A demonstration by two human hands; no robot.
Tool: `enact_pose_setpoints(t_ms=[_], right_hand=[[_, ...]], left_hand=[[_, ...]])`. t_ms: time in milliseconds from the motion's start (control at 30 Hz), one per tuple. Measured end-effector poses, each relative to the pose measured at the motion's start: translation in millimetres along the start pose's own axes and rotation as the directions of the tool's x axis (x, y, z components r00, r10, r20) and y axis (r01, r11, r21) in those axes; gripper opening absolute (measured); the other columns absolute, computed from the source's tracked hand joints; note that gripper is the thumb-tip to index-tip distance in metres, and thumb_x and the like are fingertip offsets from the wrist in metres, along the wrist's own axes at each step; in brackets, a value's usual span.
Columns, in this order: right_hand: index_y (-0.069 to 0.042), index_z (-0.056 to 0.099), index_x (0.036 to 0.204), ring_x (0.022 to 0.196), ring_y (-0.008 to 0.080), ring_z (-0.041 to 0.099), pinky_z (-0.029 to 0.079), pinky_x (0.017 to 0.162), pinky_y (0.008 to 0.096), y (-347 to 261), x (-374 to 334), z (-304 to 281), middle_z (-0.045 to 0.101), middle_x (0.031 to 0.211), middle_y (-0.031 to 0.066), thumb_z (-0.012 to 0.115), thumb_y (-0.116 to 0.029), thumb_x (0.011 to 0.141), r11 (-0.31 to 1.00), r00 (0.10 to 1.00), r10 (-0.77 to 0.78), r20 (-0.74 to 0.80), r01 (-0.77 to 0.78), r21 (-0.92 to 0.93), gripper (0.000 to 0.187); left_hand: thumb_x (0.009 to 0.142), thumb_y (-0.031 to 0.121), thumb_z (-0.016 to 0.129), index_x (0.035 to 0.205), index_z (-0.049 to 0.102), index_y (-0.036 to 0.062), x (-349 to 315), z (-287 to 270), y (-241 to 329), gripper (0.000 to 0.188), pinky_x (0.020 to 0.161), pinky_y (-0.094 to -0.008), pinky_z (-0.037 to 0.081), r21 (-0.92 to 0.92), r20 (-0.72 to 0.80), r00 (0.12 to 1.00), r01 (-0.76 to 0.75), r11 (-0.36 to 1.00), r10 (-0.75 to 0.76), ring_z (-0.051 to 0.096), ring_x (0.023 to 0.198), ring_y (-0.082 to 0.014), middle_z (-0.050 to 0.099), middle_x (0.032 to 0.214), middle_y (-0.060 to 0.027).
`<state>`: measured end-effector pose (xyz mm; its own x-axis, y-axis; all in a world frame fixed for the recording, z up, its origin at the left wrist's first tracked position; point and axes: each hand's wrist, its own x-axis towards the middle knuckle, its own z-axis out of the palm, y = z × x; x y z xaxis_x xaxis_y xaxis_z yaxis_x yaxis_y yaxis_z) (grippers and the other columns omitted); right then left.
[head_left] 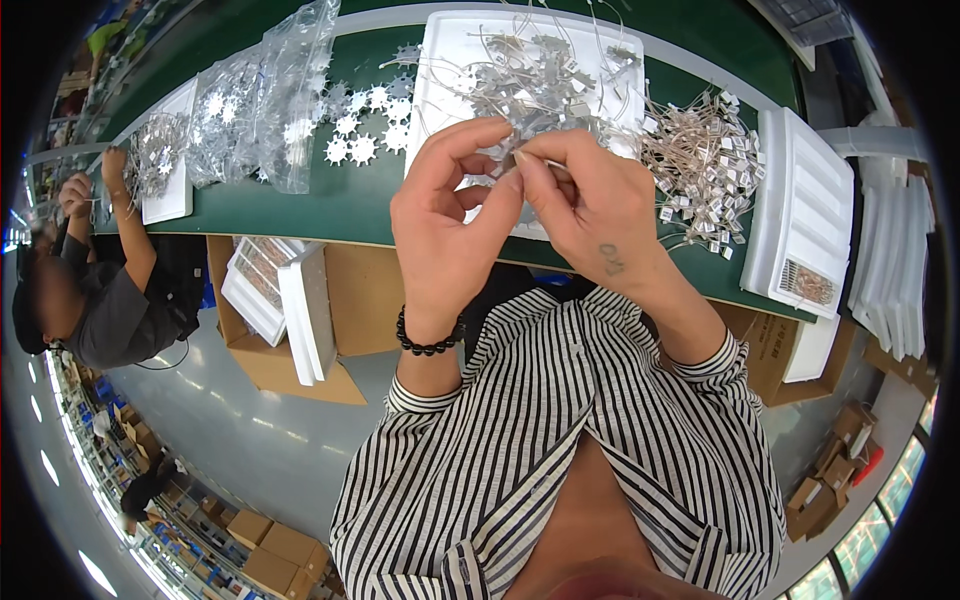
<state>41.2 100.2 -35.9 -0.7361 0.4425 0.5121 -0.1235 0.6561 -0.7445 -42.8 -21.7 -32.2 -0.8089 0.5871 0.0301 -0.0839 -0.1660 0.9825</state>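
Observation:
Both my hands meet above the near part of a white foam tray (432, 85). My left hand (447, 215) curls with thumb and fingertips drawn together, and my right hand (598, 205) pinches right beside it. Whatever sits between the fingertips is too small and too covered to make out. Behind the hands, a heap of silvery metal pieces with thin pale wires (545, 80) lies on the tray. To the right is a big pile of wired parts with small white ends (705, 165). Star-shaped metal pieces (362, 150) lie loose to the left.
Clear plastic bags of metal stars (235, 120) lie left on the green table (340, 215). Stacked white foam trays (800, 215) stand at the right. Cardboard boxes (370, 305) with trays sit below the table edge. Another person (125, 295) works at the far left.

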Motion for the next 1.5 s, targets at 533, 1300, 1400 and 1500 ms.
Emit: enact_pose_setpoints(t_ms=[533, 1300, 1400, 1500], right_hand=[[-0.003, 0.069, 0.116, 0.078, 0.0140, 0.058, 0.048, 0.072, 0.0256, 50, -3, -53, 0.066, 0.094, 0.0062, 0.076, -0.010, 0.087, 0.944, 0.986, -0.158, 0.059, 0.169, -0.282, 0.032], [0.003, 0.070, 0.104, 0.078, 0.0122, 0.060, 0.049, 0.073, 0.0259, 77, -34, -175, 0.069, 0.085, 0.0051, 0.069, -0.008, 0.092, 0.866, 0.745, 0.454, -0.489, -0.499, 0.044, 0.017], [0.001, 0.072, 0.101, 0.075, 0.0171, 0.062, 0.050, 0.074, 0.0290, 113, -6, -181, 0.072, 0.089, 0.0074, 0.067, -0.019, 0.094, 0.853, 0.889, 0.297, -0.350, -0.412, -0.321, 0.022], [-0.002, 0.073, 0.099, 0.072, 0.0259, 0.063, 0.051, 0.071, 0.0330, 139, 32, -183, 0.073, 0.086, 0.0115, 0.062, -0.020, 0.096, 0.747, 0.910, 0.364, -0.198, -0.412, -0.522, 0.021]], left_hand=[[0.088, -0.002, 0.073, 0.110, 0.070, -0.0071, 37, 16, 25, 0.022, 0.065, -0.0246, 0.059, 0.112, -0.125, 0.985, -0.104, 0.988, 0.118, 0.068, 0.071, -0.0154, 0.073, 0.086, -0.0127], [0.087, 0.021, 0.071, 0.126, 0.069, 0.0138, 200, -111, -68, 0.040, 0.083, -0.0361, 0.053, 0.923, 0.364, 0.928, -0.371, 0.103, 0.080, 0.065, 0.092, -0.0271, 0.070, 0.109, -0.0125], [0.086, 0.014, 0.073, 0.123, 0.069, 0.0116, 186, -89, -55, 0.038, 0.078, -0.0325, 0.052, 0.943, 0.127, 0.990, -0.102, 0.315, -0.060, 0.063, 0.083, -0.0217, 0.068, 0.098, -0.0093], [0.085, 0.011, 0.074, 0.124, 0.067, 0.0093, 171, -87, -38, 0.039, 0.075, -0.0300, 0.051, 0.871, 0.029, 0.976, -0.130, 0.474, 0.215, 0.061, 0.080, -0.0183, 0.065, 0.093, -0.0078]])
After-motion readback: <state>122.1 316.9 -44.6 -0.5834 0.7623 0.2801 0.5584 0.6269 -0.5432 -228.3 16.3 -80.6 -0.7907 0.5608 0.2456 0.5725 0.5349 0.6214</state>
